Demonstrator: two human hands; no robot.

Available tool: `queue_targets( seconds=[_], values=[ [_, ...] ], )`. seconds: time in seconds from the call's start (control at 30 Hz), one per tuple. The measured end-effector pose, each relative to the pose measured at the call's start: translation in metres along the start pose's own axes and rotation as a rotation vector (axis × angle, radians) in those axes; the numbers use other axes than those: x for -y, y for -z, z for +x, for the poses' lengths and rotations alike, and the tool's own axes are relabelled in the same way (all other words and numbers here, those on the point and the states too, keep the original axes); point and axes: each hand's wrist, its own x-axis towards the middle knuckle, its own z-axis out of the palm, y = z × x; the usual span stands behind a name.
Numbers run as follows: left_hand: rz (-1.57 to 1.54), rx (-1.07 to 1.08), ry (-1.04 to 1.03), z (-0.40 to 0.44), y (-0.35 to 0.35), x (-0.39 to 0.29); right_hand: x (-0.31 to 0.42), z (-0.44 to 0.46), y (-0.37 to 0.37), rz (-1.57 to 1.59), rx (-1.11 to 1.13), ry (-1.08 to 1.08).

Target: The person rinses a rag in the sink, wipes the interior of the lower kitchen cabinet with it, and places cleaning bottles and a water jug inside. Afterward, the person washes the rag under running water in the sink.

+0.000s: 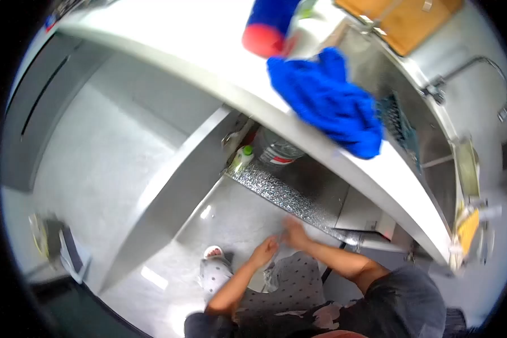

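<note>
My left hand (266,249) is above my knees, in front of the open cabinet, with its fingers curled together. Whatever they hold, if anything, is too small to make out. Close beside it, my right hand (294,232) is smeared by motion, so its fingers do not show clearly. Both hands are nearest to the cabinet's speckled silvery bottom edge (281,194). Inside the cabinet stand a large clear plastic bottle (279,151) with a red-and-white label and a small pale bottle (242,159) with a green cap.
An open grey cabinet door (180,180) juts out on my left. Above me, a bright blue cloth (329,101) hangs over the white countertop (208,50). Behind it stand a blue-and-red container (270,25), a steel sink (434,141) and a faucet (434,90).
</note>
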Motion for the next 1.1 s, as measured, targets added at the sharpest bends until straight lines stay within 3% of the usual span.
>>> queue_targets(
  seconds=[0.03, 0.07, 0.13, 0.17, 0.23, 0.27, 0.33, 0.37, 0.4, 0.47, 0.53, 0.6, 0.67, 0.7, 0.73, 0.8, 0.83, 0.87, 0.93, 1.1],
  values=[
    [-0.041, -0.012, -0.014, -0.032, 0.007, -0.005, 0.027, -0.033, -0.005, -0.159, 0.414, -0.07],
    [-0.077, -0.024, -0.024, -0.069, 0.016, -0.022, 0.049, -0.072, -0.011, -0.168, 0.629, -0.067],
    [-0.328, -0.064, 0.013, -0.133, 0.032, -0.06, 0.091, -0.126, 0.003, -0.149, 0.833, 0.072],
    [-0.288, -0.035, 0.032, -0.167, 0.032, -0.093, 0.101, -0.147, 0.016, -0.101, 0.811, 0.059],
    [-0.309, -0.258, 0.132, -0.213, 0.048, -0.142, 0.107, -0.164, 0.011, 0.194, 0.814, 0.118],
    [-0.234, -0.294, 0.135, -0.234, 0.056, -0.15, 0.099, -0.174, 0.001, 0.387, 0.843, -0.106],
    [-0.227, -0.386, 0.168, -0.267, 0.068, -0.185, 0.114, -0.182, 0.055, 0.262, 0.463, 0.049],
    [-0.192, -0.347, 0.185, -0.282, 0.072, -0.201, 0.141, -0.179, 0.118, 0.287, 0.494, -0.131],
    [-0.146, -0.361, 0.245, -0.296, 0.075, -0.212, 0.149, -0.186, 0.151, 0.333, 0.383, -0.209],
    [0.024, -0.315, 0.338, -0.32, 0.081, -0.232, 0.162, -0.216, 0.219, 0.31, 0.124, -0.186],
    [0.17, -0.19, 0.332, -0.338, 0.089, -0.242, 0.154, -0.25, 0.249, 0.355, 0.05, -0.277],
    [0.341, -0.07, 0.331, -0.359, 0.109, -0.237, 0.139, -0.298, 0.265, 0.317, -0.044, -0.203],
    [0.487, -0.029, 0.297, -0.368, 0.131, -0.254, 0.14, -0.353, 0.284, 0.372, -0.008, -0.401],
    [0.604, -0.012, 0.265, -0.376, 0.141, -0.261, 0.133, -0.375, 0.281, 0.178, 0.109, -0.368],
    [0.613, -0.046, 0.27, -0.379, 0.158, -0.256, 0.161, -0.392, 0.323, 0.256, 0.188, -0.575],
    [0.672, -0.117, 0.297, -0.384, 0.177, -0.281, 0.131, -0.442, 0.275, 0.143, 0.223, -0.682],
    [0.731, -0.136, 0.314, -0.374, 0.184, -0.31, 0.117, -0.468, 0.242, 0.166, 0.096, -0.737],
    [0.695, -0.16, 0.294, -0.368, 0.191, -0.322, 0.105, -0.489, 0.221, 0.094, 0.109, -0.748],
    [0.626, -0.214, 0.203, -0.355, 0.205, -0.342, 0.126, -0.513, 0.224, 0.34, 0.038, -1.009],
    [0.593, -0.2, 0.109, -0.321, 0.2, -0.432, 0.145, -0.523, 0.176, 0.518, -0.049, -1.039]
  ],
)
